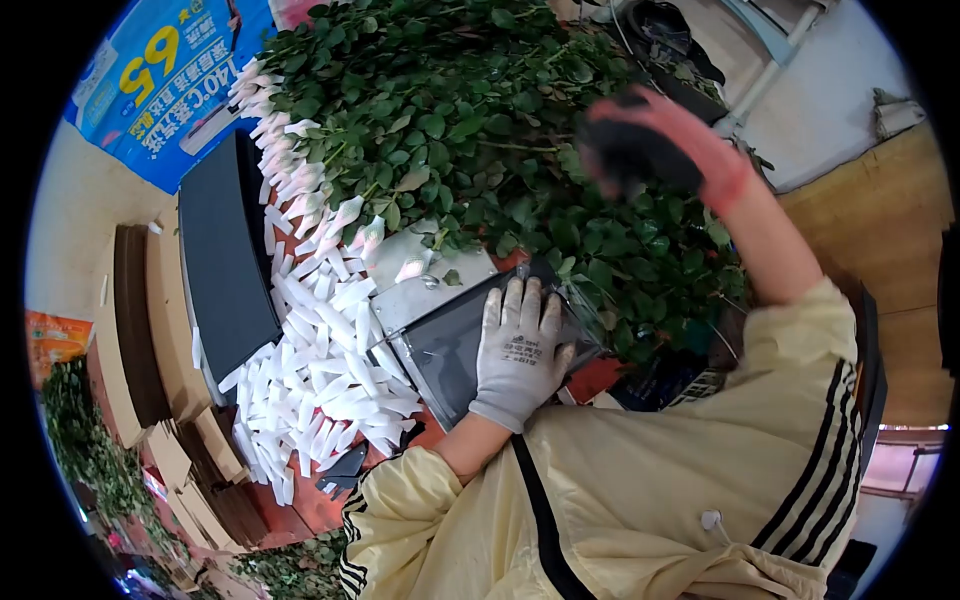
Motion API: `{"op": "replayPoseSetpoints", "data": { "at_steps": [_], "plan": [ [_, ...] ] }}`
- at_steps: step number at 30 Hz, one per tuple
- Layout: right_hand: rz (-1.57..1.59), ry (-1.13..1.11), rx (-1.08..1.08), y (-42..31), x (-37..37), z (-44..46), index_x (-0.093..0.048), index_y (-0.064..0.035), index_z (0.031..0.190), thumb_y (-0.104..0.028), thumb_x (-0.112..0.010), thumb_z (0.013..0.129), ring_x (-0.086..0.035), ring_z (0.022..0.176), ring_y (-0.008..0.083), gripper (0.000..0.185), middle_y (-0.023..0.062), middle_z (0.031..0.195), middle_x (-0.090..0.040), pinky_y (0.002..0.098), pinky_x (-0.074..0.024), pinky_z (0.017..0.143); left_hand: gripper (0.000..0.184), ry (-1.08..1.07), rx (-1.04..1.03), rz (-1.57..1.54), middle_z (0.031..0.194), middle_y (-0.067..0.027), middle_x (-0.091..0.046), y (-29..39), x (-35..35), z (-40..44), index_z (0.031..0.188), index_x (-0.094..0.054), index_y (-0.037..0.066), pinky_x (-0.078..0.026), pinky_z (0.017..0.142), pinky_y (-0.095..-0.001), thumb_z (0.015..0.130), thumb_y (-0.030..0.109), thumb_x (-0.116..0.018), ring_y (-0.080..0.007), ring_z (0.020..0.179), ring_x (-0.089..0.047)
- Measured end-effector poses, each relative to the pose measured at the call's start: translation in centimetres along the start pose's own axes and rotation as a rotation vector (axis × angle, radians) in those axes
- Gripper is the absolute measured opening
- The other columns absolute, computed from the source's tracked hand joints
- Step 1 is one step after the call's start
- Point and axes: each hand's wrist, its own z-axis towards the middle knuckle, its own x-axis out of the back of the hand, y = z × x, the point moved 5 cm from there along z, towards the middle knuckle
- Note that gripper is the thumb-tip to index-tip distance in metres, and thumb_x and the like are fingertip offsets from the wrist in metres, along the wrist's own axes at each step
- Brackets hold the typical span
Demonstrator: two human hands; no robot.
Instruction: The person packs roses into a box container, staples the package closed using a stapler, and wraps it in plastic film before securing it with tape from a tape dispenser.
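Observation:
My left hand [520, 345], in a pale grey work glove, lies flat with fingers stretched on a dark sheet covered by clear plastic [440, 370]. Just beyond it is a metal plate [430, 270] with one pale bud sleeve resting on it. My right hand [650, 150], in a red and black glove, is raised over the leafy rose stems [460, 130]; motion smears its fingers, so what it holds, if anything, is unclear. Rose heads in white sleeves [300, 180] line the left edge of the foliage.
Loose white sleeves [320, 380] are heaped left of the plastic-covered sheet. A dark panel [230, 250] and stacked cardboard [145, 330] stand further left. A blue printed sheet [165, 90] hangs at the upper left. Metal tubing [775, 70] shows at the upper right.

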Motion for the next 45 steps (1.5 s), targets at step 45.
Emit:
{"op": "replayPoseSetpoints", "data": {
  "at_steps": [45],
  "plan": [
    [0.445,0.447,-0.085,29.2,11.1,-25.3,-0.057,0.0001,0.106,-0.029,-0.055,0.087,-0.064,0.067,0.0149,0.035,0.0089,0.088,-0.067,0.0257,-0.0509,0.056,0.041,0.07,-0.234,-0.082,0.129,-0.023,-0.046,3.0,0.9,-0.7,0.112,-0.056,-0.002,-0.022,0.106,-0.0575,0.078,0.021,-0.058,-0.0467,0.127,-0.032]
  ]
}}
